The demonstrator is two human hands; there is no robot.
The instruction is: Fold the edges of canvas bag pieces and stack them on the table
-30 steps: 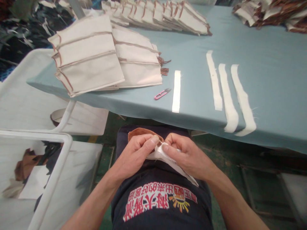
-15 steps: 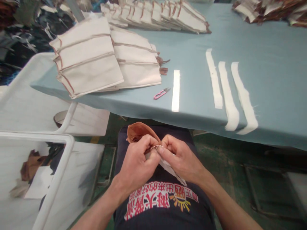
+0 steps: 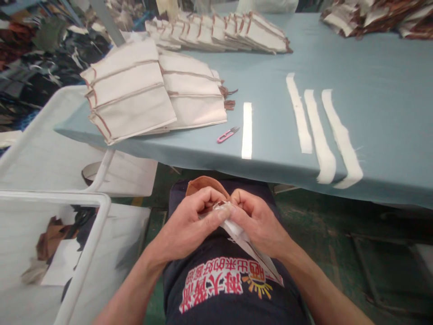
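Over my lap, my left hand (image 3: 192, 221) and my right hand (image 3: 262, 223) meet, both closed on a sewn fabric piece. Its brown side (image 3: 206, 182) curves up behind the left fingers. A white part (image 3: 252, 250) hangs down below the right hand, over the printed dark apron (image 3: 216, 282). My thumbs press together on the whitish edge between the hands; the fingers hide much of the fold. On the table ahead lie pink-handled thread snips (image 3: 227, 135) and a short white strip (image 3: 247, 131).
Stacked cream fabric panels (image 3: 135, 99) lie on the blue-covered table (image 3: 270, 113), with another row (image 3: 216, 34) behind. Several longer white strips (image 3: 320, 135) lie to the right. Brown-and-white bundles (image 3: 375, 18) sit at the far right. White bins (image 3: 104, 201) with scraps stand on the left.
The brown side shows less above my left hand, and the white part hangs out further below my right. My thumbs have come closer together. The view has shifted slightly.
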